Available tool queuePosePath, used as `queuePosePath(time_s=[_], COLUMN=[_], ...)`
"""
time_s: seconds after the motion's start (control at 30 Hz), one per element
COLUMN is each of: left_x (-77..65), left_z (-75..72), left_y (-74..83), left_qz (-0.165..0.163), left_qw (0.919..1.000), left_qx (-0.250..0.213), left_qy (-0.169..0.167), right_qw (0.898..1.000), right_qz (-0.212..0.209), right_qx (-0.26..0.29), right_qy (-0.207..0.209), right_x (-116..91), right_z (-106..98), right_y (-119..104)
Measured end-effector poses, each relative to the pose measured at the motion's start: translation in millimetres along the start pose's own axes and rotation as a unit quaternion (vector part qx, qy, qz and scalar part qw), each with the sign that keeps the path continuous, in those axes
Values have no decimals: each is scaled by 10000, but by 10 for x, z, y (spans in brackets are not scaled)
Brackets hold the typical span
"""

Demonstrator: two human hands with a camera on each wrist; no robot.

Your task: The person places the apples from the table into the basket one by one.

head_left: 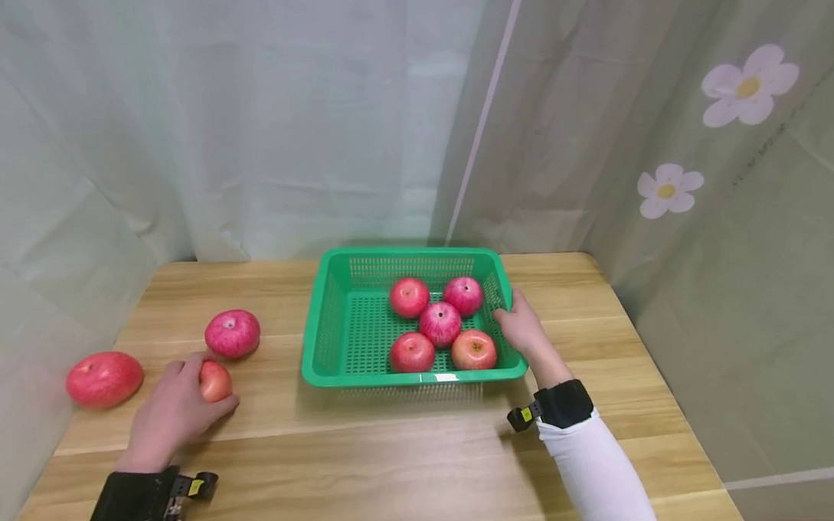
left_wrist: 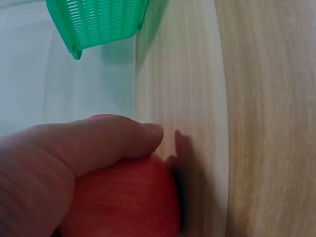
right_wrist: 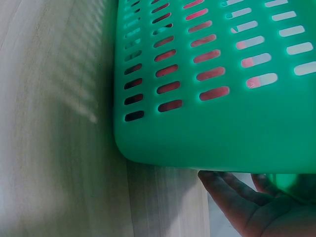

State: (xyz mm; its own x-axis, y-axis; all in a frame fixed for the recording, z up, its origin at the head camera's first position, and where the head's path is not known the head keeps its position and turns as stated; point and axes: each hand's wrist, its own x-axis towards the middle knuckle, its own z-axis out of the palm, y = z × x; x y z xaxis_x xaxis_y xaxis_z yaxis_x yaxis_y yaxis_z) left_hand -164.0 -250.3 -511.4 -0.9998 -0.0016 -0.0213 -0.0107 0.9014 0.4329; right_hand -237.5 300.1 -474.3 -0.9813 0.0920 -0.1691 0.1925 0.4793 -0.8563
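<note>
My left hand curls round a red apple at the left of the table, thumb on the near side. In the left wrist view the thumb lies over that apple, close to the wood. A green plastic basket stands in the middle, with several red apples in its right half, one of them a streaked apple. My right hand grips the basket's right rim, thumb over the edge and fingers outside. From the right wrist, the fingers reach against the slotted basket wall.
Two more apples lie on the wooden table: a pink apple just beyond my left hand and a larger red apple to its left. A pale curtain hangs behind the table and along both sides.
</note>
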Motion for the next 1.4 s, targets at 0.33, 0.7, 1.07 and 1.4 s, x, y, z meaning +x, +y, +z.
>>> queuePosePath(time_s=[0.33, 0.7, 1.07, 1.4], left_x=[-6, -37, -103, -96], left_z=[-58, -196, -326, -345], left_y=[-18, 57, 368, 619], left_qz=[-12, 80, 366, 771], left_qw=[9999, 9990, 9951, 9909], left_qx=[-76, -95, -206, -397], left_qy=[108, 434, 894, 1027], right_qw=[10000, 10000, 10000, 10000], right_qz=[-15, -35, -12, -1], right_qx=[32, -58, -32, -28], right_qy=[0, 3, -12, -8], right_x=[13, 33, 27, 26], right_z=[-4, -23, -15, -8], right_y=[-3, -3, 6, 15])
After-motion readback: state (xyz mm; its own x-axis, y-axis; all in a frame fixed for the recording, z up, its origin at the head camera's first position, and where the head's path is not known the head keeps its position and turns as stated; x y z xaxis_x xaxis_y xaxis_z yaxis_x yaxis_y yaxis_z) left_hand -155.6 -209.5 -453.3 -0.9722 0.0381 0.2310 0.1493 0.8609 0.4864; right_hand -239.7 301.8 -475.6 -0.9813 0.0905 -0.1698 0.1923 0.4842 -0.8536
